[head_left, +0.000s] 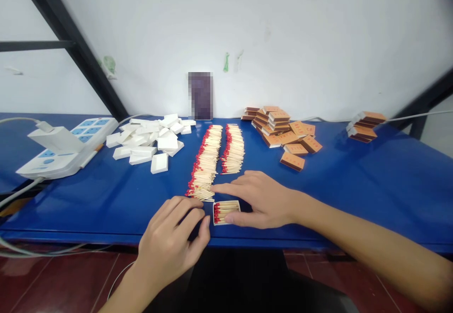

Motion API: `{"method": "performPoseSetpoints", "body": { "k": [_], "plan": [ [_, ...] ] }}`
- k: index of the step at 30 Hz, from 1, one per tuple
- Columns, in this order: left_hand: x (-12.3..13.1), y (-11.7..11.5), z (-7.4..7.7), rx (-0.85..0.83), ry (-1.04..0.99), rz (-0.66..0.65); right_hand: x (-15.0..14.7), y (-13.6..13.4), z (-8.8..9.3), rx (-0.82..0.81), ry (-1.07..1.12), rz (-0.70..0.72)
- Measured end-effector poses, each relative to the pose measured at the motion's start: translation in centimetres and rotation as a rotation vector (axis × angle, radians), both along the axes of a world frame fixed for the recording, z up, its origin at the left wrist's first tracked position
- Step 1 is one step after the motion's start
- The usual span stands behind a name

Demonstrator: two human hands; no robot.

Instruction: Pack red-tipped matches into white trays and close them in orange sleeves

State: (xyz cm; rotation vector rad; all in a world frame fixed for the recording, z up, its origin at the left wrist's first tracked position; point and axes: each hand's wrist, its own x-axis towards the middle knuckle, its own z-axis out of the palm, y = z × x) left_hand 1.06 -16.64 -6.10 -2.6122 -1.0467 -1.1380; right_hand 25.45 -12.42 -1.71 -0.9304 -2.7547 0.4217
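A small white matchbox tray [227, 202] lies near the front edge of the blue table, filled with red-headed matches [221, 211]. My right hand [264, 200] is open above it; the index finger stretches to the near end of the long row of loose matches [207, 157], and the thumb rests at the matches in the tray. To the left of the tray, my left hand [177, 233] rests with bent fingers, its thumb apart from them and nothing visible in its grasp. Its fingertips are close to the row's near end. A second, shorter row of matches [233, 150] lies alongside.
White empty trays [141, 138] are heaped at the back left, beside a power strip [71, 145] with cables. Orange matchbox sleeves [286, 136] pile up at the back right. A small stack of matchboxes [366, 125] stands farther right. A pixelated dark object [200, 96] leans against the wall.
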Motion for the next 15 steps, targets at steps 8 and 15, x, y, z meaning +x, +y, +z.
{"method": "performPoseSetpoints", "body": {
  "k": [8,15],
  "plan": [
    [0.16,-0.01,0.72,-0.045,0.160,0.115,-0.22,-0.10,0.07,0.035,-0.006,0.016],
    [0.08,0.00,0.63,-0.055,0.171,0.103,0.04,0.04,0.06,0.087,-0.035,0.061]
  ]
}}
